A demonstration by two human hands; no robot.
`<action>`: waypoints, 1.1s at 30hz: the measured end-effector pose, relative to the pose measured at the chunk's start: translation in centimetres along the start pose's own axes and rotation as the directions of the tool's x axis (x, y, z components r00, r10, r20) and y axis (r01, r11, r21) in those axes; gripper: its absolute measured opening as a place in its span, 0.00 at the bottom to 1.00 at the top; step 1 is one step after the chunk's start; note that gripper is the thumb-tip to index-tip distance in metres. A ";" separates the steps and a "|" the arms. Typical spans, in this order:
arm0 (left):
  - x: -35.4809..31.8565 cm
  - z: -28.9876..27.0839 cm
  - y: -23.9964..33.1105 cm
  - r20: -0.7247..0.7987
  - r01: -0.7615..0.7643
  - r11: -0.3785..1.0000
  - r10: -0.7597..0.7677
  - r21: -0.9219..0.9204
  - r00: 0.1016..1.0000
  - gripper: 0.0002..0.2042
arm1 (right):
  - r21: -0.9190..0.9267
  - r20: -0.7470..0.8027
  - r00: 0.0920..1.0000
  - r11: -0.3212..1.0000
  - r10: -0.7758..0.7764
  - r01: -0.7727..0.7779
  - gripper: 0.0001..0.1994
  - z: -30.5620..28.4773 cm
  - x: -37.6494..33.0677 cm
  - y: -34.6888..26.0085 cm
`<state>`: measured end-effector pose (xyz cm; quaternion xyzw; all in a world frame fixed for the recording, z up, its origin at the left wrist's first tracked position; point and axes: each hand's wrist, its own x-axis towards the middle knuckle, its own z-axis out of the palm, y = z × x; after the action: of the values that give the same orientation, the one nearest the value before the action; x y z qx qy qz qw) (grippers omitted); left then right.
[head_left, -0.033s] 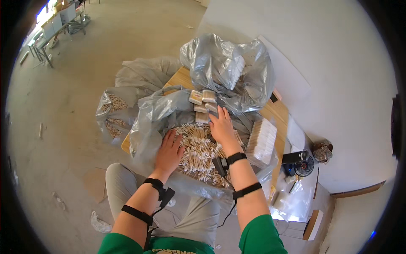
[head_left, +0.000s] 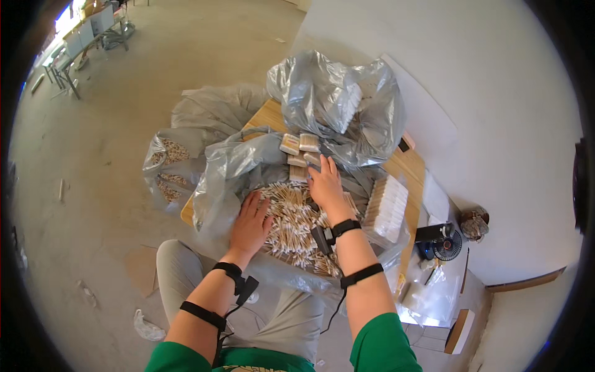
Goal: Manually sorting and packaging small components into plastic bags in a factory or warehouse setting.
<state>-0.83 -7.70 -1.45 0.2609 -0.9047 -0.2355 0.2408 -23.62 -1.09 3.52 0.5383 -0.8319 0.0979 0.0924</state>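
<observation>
A heap of thin pale sticks with white tips (head_left: 291,220) lies in an open clear plastic bag (head_left: 217,180) on a wooden table (head_left: 409,167). My left hand (head_left: 251,224) rests flat on the heap's left side, fingers spread. My right hand (head_left: 325,186) lies palm down on the heap's far side, fingers apart, its tips close to several small filled packs (head_left: 300,149). Neither hand holds anything that I can see.
A big crumpled grey plastic bag (head_left: 338,102) stands at the table's back. A row of white packs (head_left: 385,208) lies to the right, and a small black fan (head_left: 443,245) beyond it. Another bag of sticks (head_left: 166,170) sits on the floor at left. A white wall (head_left: 496,124) is on the right.
</observation>
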 end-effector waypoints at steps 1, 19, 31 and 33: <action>0.0 0.0 0.0 -0.003 -0.004 1.000 0.004 -0.003 1.000 0.20 | -0.035 0.089 0.995 0.998 0.052 -0.049 0.15 0.4 0.7 0.2; -2.9 -1.4 4.3 0.160 0.224 0.665 -0.157 -0.712 0.975 0.09 | 0.969 0.190 0.787 0.017 0.588 -0.246 0.04 -3.8 -14.8 -8.1; -5.3 -3.0 6.7 0.476 0.480 0.471 -0.137 -0.740 0.868 0.11 | 0.697 -0.100 0.949 0.702 0.299 -0.148 0.12 -8.7 -17.5 -11.9; -5.6 -3.1 7.4 0.443 0.447 0.477 -0.128 -0.757 0.887 0.10 | 0.669 -0.122 0.950 0.731 0.286 -0.134 0.12 -9.1 -17.8 -12.8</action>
<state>2.45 0.18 3.31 0.2193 -0.6448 -0.7189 0.1391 -4.25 11.79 8.47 0.4242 -0.7858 0.4495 -0.0228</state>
